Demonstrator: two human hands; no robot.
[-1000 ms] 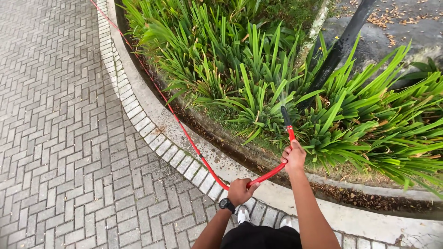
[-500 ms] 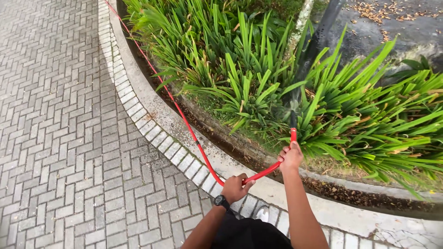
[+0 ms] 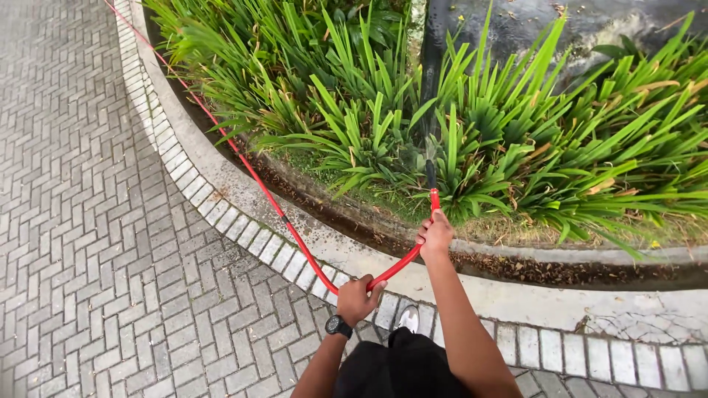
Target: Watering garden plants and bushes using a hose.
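Holding thin red rubber hose | my left hand closed mid-length | my right hand closed behind black nozzle | over green strap-leaved plants

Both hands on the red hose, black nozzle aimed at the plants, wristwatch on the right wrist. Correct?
One thing is off: the wristwatch sits on the left wrist, not the right. The head view shows it just below the left hand. The rest holds: the left hand and the right hand both grip the red hose, and its black nozzle points at the plants.
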